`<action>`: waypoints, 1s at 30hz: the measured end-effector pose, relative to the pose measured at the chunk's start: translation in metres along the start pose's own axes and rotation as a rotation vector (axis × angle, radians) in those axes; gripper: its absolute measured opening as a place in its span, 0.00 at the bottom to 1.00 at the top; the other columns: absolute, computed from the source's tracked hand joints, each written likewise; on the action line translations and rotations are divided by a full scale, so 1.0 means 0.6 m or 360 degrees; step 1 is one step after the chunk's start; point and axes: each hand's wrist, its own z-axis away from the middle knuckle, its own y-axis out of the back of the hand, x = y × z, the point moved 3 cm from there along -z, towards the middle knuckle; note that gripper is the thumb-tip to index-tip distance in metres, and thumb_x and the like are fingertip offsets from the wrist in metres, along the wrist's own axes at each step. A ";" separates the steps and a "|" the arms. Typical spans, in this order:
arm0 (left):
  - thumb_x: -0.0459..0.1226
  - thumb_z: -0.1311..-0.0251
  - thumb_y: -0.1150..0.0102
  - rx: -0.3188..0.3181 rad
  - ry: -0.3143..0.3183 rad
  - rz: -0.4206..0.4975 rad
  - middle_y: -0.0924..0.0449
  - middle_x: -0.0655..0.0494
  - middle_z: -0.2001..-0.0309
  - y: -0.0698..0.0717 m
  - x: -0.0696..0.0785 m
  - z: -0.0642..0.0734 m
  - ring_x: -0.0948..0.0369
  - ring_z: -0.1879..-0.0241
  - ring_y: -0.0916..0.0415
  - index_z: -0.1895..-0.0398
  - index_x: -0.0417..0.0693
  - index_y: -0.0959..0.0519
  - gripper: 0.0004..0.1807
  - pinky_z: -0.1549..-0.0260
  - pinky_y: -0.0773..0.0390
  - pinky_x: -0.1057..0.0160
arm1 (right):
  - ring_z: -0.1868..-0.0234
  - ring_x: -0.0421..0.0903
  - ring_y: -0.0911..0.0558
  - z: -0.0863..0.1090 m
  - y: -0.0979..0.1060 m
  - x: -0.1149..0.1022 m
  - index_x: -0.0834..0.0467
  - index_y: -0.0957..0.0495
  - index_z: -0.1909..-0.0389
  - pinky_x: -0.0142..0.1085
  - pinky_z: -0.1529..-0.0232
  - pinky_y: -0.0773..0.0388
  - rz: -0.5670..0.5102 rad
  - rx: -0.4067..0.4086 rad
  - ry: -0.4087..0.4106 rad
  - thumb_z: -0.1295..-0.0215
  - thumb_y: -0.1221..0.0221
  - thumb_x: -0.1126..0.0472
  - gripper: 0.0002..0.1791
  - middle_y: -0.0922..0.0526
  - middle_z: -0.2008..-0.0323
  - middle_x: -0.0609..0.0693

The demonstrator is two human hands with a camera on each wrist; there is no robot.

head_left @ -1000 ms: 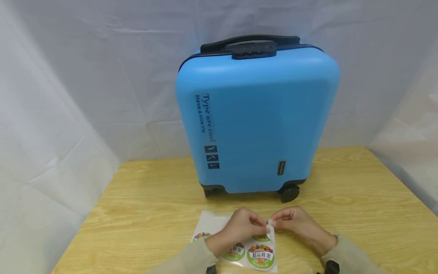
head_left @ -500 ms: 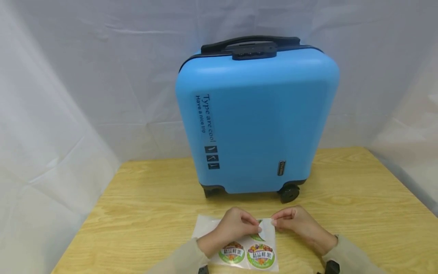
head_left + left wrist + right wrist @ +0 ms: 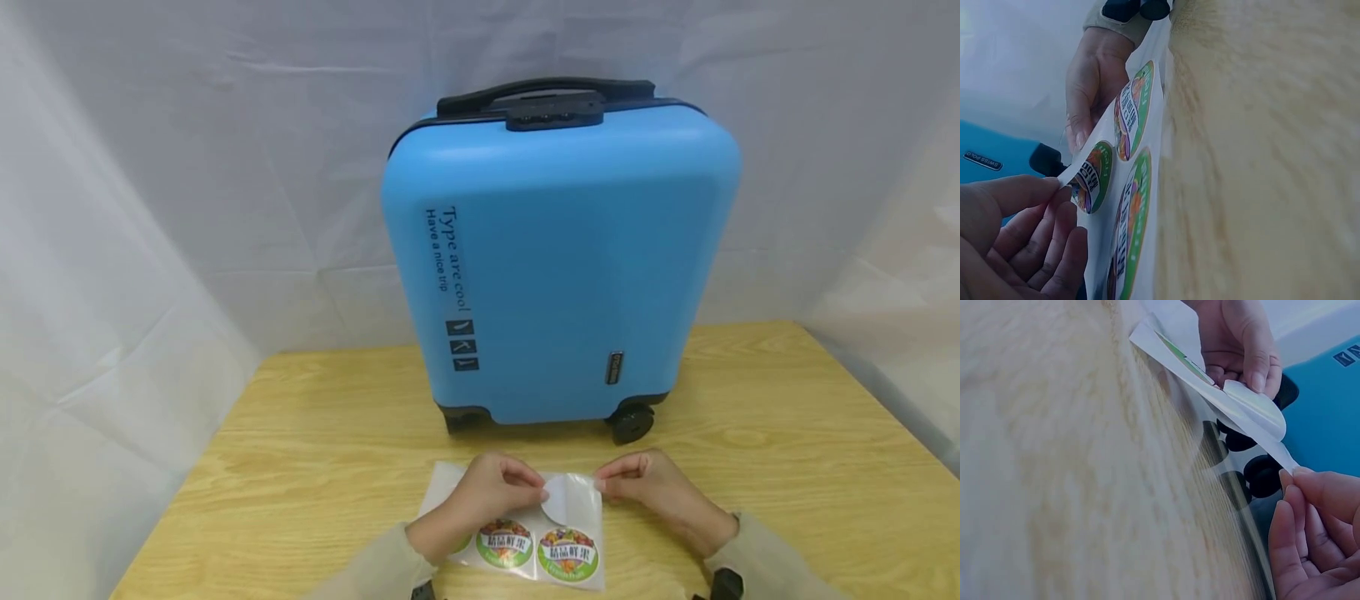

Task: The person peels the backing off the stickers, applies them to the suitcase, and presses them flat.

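On the bench (image 3: 337, 467), just in front of the suitcase (image 3: 555, 275), the sticker sheet (image 3: 587, 500) lies with its longer axis roughly along the suitcase's front, and the lifted round sticker (image 3: 555, 502) stands between the hands, nearer the left. The left hand (image 3: 491, 493), before the suitcase's left half, pinches that sticker's left edge, while the right hand (image 3: 654, 489), before its right end, pinches the sheet's right-hand corner closest to the suitcase. From the head view the lifted sticker's printed face is hidden, the left wrist covers part of the sheet, and whether the sticker clings anywhere is hard to tell.
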 end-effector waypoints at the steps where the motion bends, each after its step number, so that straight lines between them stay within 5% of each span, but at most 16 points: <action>1: 0.37 0.51 0.30 -0.0002 -0.0003 0.0006 0.17 0.56 0.68 0.002 0.000 0.001 0.62 0.69 0.22 0.69 0.44 0.15 0.07 0.69 0.20 0.65 | 0.67 0.39 0.18 0.000 0.000 0.000 0.73 0.20 0.59 0.32 0.63 0.20 0.0010 0.0000 0.0008 0.42 0.36 0.64 0.15 0.14 0.67 0.50; 16: 0.37 0.49 0.32 0.0063 -0.0149 -0.0057 0.16 0.53 0.68 0.041 -0.013 0.009 0.63 0.68 0.21 0.66 0.41 0.16 0.09 0.66 0.20 0.65 | 0.67 0.39 0.18 0.000 0.004 0.000 0.76 0.22 0.57 0.32 0.62 0.20 0.0024 0.0077 0.0009 0.41 0.37 0.64 0.18 0.14 0.66 0.50; 30: 0.33 0.48 0.34 0.0079 -0.0145 0.0034 0.16 0.49 0.68 0.055 -0.016 0.018 0.62 0.69 0.21 0.63 0.36 0.17 0.10 0.66 0.20 0.63 | 0.67 0.39 0.19 -0.001 0.004 -0.001 0.76 0.23 0.57 0.32 0.63 0.20 0.0044 0.0101 0.0016 0.41 0.38 0.64 0.18 0.14 0.65 0.53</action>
